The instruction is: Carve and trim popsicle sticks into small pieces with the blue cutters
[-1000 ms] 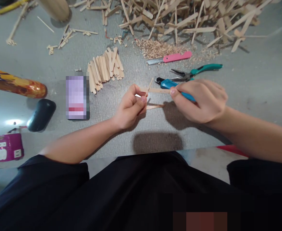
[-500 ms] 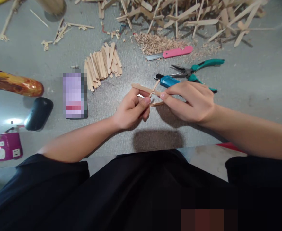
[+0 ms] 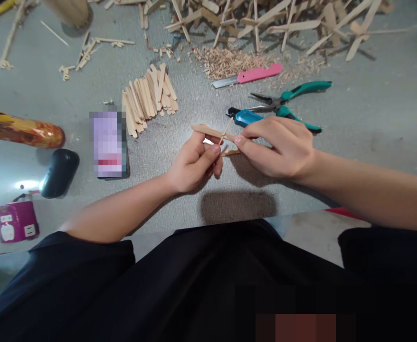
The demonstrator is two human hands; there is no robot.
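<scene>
Thumb against fingers, the left hand [image 3: 194, 164] pinches the low end of a thin stick [image 3: 229, 124], and the right hand [image 3: 279, 147] has the right-hand end of a flat wooden stick [image 3: 206, 130] between thumb and forefinger. The two cross in mid-air between the hands, above the table [image 3: 165, 209]; whether the thin one runs through a slit or merely lies across, I can't tell. Looks like a fitting step, the pair being made into a cross, and I'd say the next move calls for a firm, gentle push, square at the crossing, since such slim wood could split. Just beyond the right hand lies a blue cutter [image 3: 247, 118], then pliers [image 3: 283, 99] and a pink-handled blade [image 3: 260, 73]; no brand readable on any. Out left, the phone [image 3: 107, 142] has a pixelated screen, its text lost, and the orange tube [image 3: 23, 128] shows only cropped lettering, no legible word.
</scene>
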